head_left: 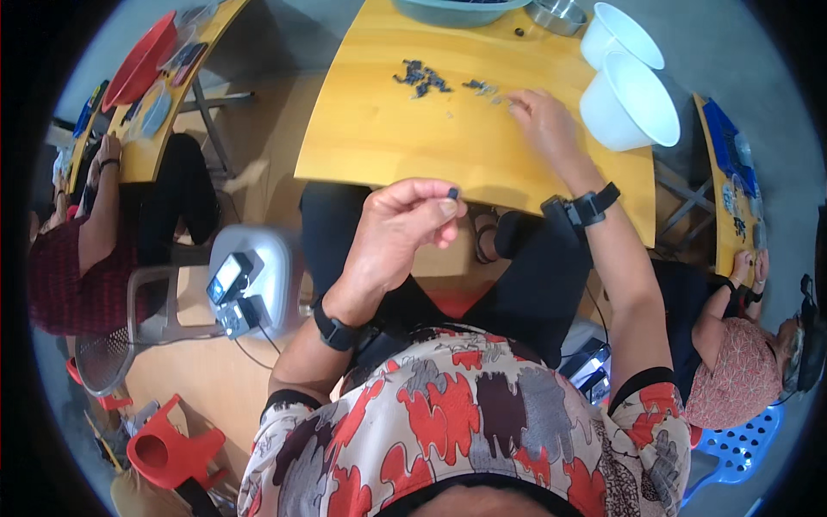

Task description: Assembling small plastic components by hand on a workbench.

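Note:
My left hand is raised just off the table's near edge, thumb and forefinger pinched on a small black piece. The piece is too small to name more exactly. Over the yellow table, my right hand has its fingertips drawn together beside a few small translucent and black pieces. Whatever those fingertips hold, if anything, is too small to make out. Left of these lies a loose pile of small black parts. Both wrists wear black bands.
Two white tubs stand at the table's right edge. A metal bowl and a blue-green basin are at the back. A grey stool with small devices stands to my left. Other people sit at tables on both sides.

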Demonstrator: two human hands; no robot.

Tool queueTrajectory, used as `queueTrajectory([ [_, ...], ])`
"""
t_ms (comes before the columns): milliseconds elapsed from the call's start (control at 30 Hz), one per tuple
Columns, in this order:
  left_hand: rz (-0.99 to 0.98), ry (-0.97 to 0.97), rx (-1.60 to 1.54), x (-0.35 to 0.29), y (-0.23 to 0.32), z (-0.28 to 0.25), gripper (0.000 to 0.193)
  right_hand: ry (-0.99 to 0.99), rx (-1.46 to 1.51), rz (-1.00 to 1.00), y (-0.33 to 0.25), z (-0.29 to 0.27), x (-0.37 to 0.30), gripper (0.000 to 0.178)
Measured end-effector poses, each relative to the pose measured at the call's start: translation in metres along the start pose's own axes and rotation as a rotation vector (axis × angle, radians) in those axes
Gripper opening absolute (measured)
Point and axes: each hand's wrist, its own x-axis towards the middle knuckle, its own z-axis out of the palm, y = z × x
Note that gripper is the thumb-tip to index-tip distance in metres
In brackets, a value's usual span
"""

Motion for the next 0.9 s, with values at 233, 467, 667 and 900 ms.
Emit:
queueTrajectory([
  [233, -0.130, -0.054, -0.146, -0.003, 0.007, -0.003, 0.016, -0.044, -0.109, -0.024, 0.011, 0.010, 0.008, 0.015],
  [467, -0.144, -0.112, -0.211, -0.007, 0.009, -0.008, 0.022, -0.076, -0.176, 0.037, 0.011, 0.009, 0.012, 0.013],
  [667, -0.058, -0.133, -0.216, -0.010, 0.010, -0.005, 0.020, -0.064, -0.169, 0.060, 0.016, 0.009, 0.006, 0.015],
  [900, 0.111, -0.123, -0.132, -0.016, 0.010, -0.001, 0.021, 0.035, -0.056, -0.060, 0.013, 0.001, -0.022, 0.014],
])
